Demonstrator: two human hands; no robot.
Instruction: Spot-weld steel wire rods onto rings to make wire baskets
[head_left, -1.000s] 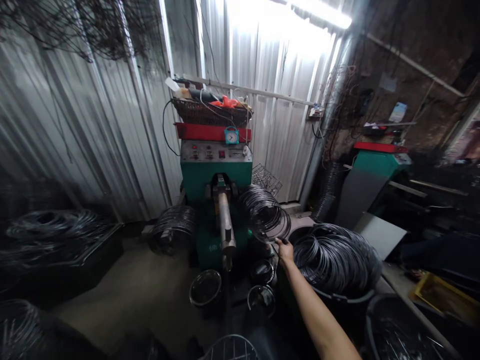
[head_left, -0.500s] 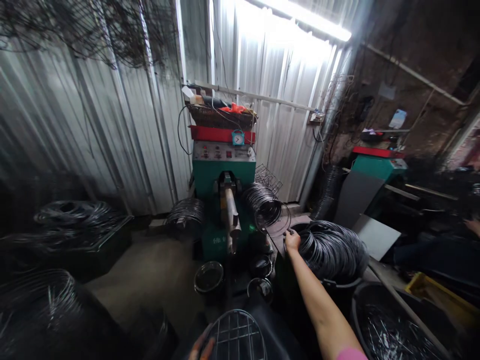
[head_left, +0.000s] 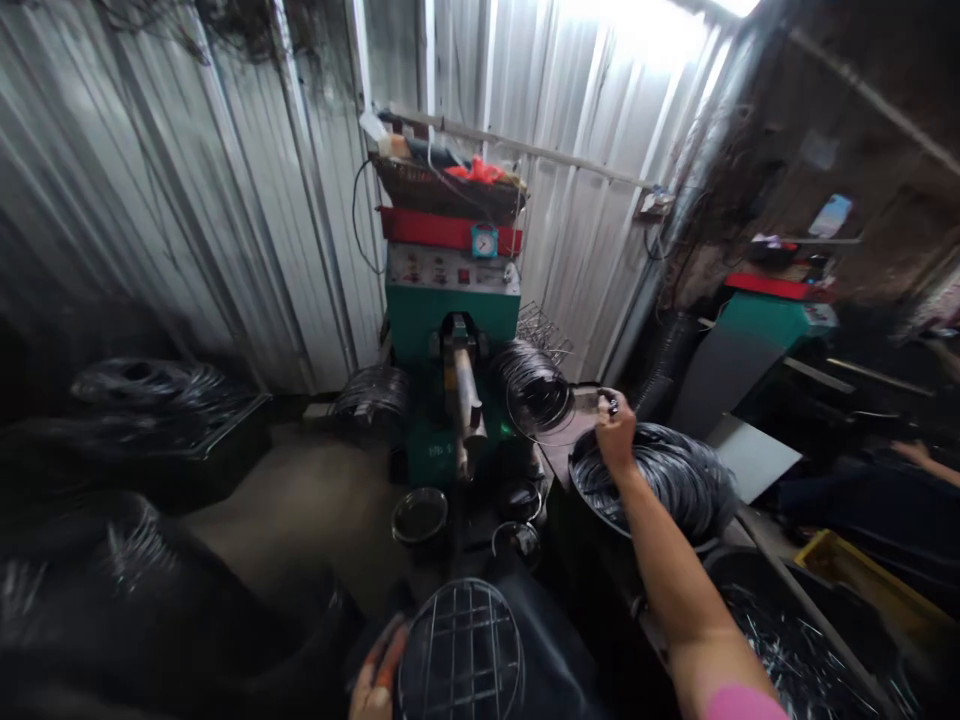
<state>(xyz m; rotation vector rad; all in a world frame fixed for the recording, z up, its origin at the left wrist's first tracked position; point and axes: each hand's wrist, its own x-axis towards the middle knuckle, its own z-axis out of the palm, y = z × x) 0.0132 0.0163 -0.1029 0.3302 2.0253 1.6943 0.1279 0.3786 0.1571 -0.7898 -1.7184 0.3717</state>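
Note:
My left hand (head_left: 379, 675) is at the bottom, its fingers closed on the left edge of a round wire rack (head_left: 472, 640) with crossed bars, held over my lap. Raised with curled fingers, my right hand (head_left: 616, 432) is above the rim of a black tub heaped with metal wire rings (head_left: 675, 480). Something small and dark shows at its fingers, but I cannot make out what it is. Ahead stands a green welding-type machine (head_left: 420, 325) with a metal arm (head_left: 466, 390) pointing toward me. A bundle of wire rings (head_left: 536, 385) hangs at its right side.
More wire rings (head_left: 371, 390) hang left of the machine. Small black buckets (head_left: 420, 515) stand below it. At right are a tub of short metal pieces (head_left: 787, 640), a yellow crate (head_left: 870, 580), a second green machine (head_left: 765, 325) and another person's arm (head_left: 922, 460).
My right hand has moved up and right, away from the hanging rings. The view has tilted down a little. My left hand and the wire rack show slightly higher and further left.

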